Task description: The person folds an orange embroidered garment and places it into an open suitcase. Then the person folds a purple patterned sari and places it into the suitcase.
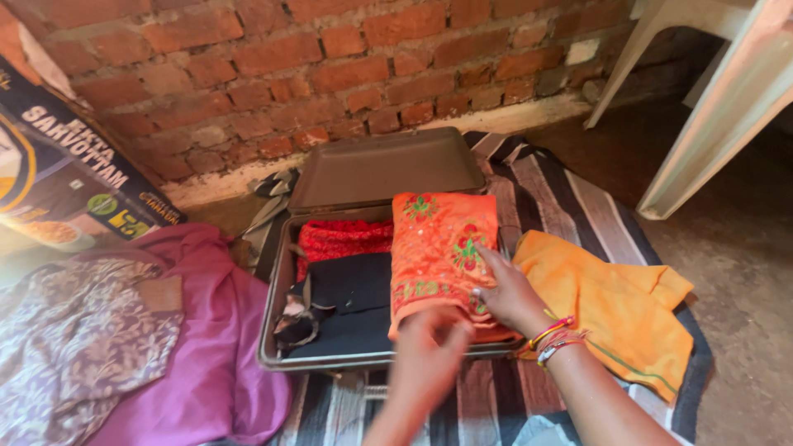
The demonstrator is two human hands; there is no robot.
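Two hands press a folded orange embroidered cloth [442, 256] flat into the right side of an open metal trunk [281, 330], beside red and black clothes. Right hand [508, 289] lies open-palmed on it; left hand [429, 347] pinches its near edge.

— How does your view look for light?
— You have warm, soft daylight, brightest at your right across the floor [743, 248]. A pale glare washes your lower left corner.
— Anything blurred?
— Your left hand [429, 351] is smeared by motion. The brick wall [330, 74] bows slightly toward the edges; under the chair [702, 107] lies dim shadow.
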